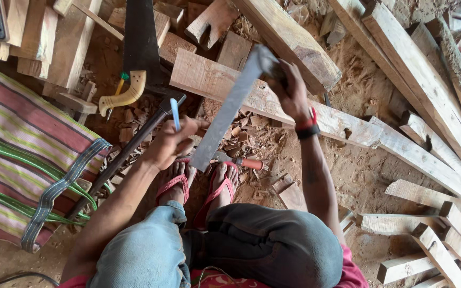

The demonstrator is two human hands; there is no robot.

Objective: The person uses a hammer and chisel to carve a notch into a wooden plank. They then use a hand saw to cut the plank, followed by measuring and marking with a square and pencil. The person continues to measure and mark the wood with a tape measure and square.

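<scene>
My right hand [290, 92], with a red and black band at the wrist, grips the upper end of a long flat grey metal square [229, 109]. The square slants down to the left across a pale wooden plank [209, 79] lying on the dirt floor. My left hand [171, 143] holds a blue pen [175, 113] upright and rests its fingers at the square's lower end. Both hands are above my feet in red sandals [209, 194].
A handsaw with a cream handle [122, 97] and a long dark bar [129, 152] lie to the left, beside a striped cloth bag [22, 138]. An orange-handled tool [249, 163] lies among wood chips. Planks and offcuts [428, 85] are piled to the right and at the top.
</scene>
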